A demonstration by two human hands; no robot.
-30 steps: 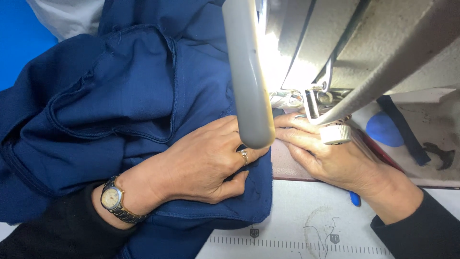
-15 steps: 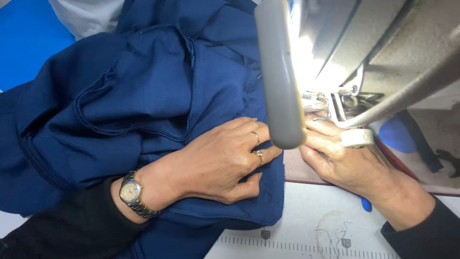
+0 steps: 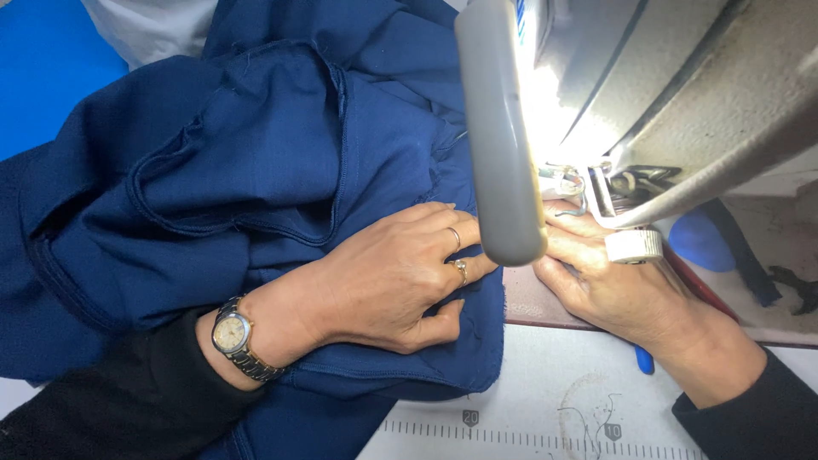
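Observation:
A bunched navy blue garment [image 3: 239,179] covers the left half of the view and reaches under the sewing machine head [image 3: 682,94]. My left hand [image 3: 388,277] lies flat on the fabric, fingers spread toward the needle area, with rings on two fingers and a wristwatch [image 3: 234,336] on the wrist. My right hand [image 3: 622,285] rests by the presser foot [image 3: 567,192], fingers on the fabric edge there, a white tape band on one finger. The fingertips of both hands are partly hidden behind a grey lamp arm [image 3: 503,136].
The white machine table [image 3: 554,400] has a printed ruler scale [image 3: 528,430] along its front edge. A blue object [image 3: 699,238] and a dark strap lie behind my right hand. A bright lamp lights the needle area. A blue surface [image 3: 51,77] shows at top left.
The view has shifted, so everything sits slightly further right in the frame. Both hands keep their hold positions on the fabric near the needle.

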